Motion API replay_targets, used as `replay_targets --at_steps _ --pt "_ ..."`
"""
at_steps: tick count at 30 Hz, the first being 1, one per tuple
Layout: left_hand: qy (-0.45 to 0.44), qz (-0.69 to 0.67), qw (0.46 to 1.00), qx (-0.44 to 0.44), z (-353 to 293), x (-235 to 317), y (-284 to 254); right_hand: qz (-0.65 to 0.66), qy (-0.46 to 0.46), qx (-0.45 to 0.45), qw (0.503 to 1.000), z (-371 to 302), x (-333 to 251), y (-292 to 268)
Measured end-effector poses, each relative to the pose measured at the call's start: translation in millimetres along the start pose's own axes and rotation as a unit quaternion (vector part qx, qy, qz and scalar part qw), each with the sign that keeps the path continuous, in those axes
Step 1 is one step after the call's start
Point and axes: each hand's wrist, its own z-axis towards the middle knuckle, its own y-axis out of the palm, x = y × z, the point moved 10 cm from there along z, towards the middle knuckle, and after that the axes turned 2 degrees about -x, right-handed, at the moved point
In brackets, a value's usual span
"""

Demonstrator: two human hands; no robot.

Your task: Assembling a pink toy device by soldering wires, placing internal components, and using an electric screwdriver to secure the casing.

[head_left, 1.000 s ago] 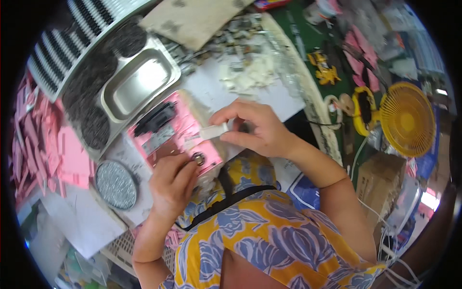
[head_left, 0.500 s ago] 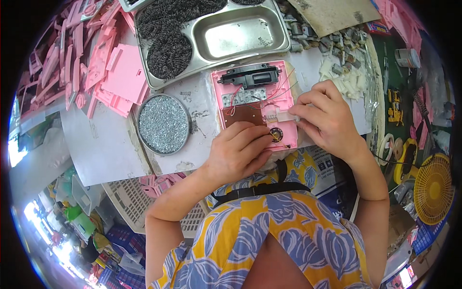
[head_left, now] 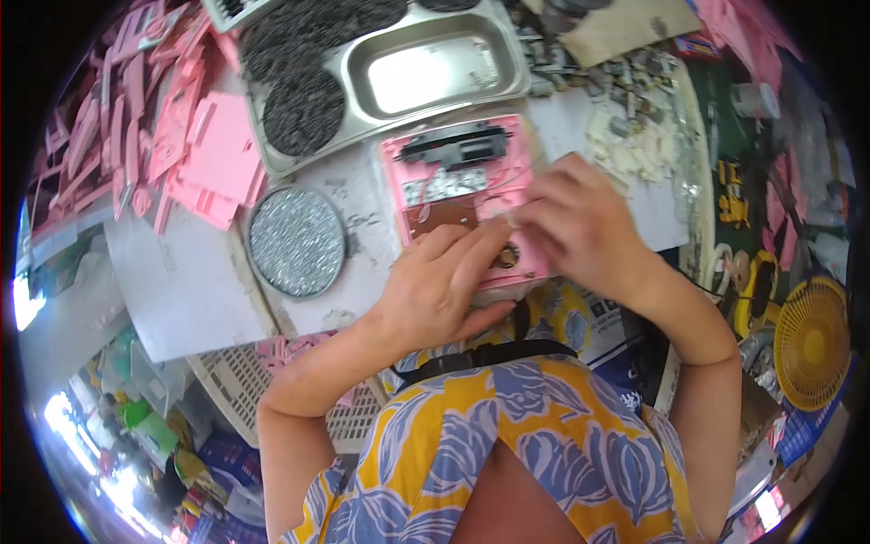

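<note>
A pink plastic casing (head_left: 519, 168) lies open side up on the table before me. Inside it are a black mechanism (head_left: 458, 145), a metal plate (head_left: 442, 188), a brown board (head_left: 444, 216), thin wires and a round dark part (head_left: 507, 256). My left hand (head_left: 435, 281) rests over the near left part, fingers stretched out and thumb apart; its fingertips reach beside the round part. My right hand (head_left: 584, 227) is at the casing's right edge, fingers bent together and smeared by motion. Whatever is between its fingertips is hidden.
Left of the casing stands a round tin of small metal pieces (head_left: 297, 243). Behind it is a steel tray (head_left: 435, 109) with dark springs. Pink plastic parts (head_left: 217, 159) pile up at left; small white parts (head_left: 625, 145) lie at right. A yellow fan (head_left: 813, 343) stands at far right.
My left fingers have stretched forward and right over the casing. The pale translucent piece in my right fingertips is now hidden from sight. The whole view has shifted slightly.
</note>
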Motion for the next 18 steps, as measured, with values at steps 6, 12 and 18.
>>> replay_targets --at_steps 6,12,18 --pt "-0.006 0.045 0.997 -0.055 9.0 0.8 3.4 0.181 0.031 0.014 0.983 -6.8 48.6 -26.3" --pt "-0.015 0.031 0.998 -0.06 12.4 1.6 5.7 -0.186 0.298 0.116 0.929 -55.1 197.8 -105.4" --pt "-0.034 -0.065 0.997 0.02 22.7 -0.5 -17.4 -0.135 0.23 0.157 0.951 -44.4 167.0 -121.4"
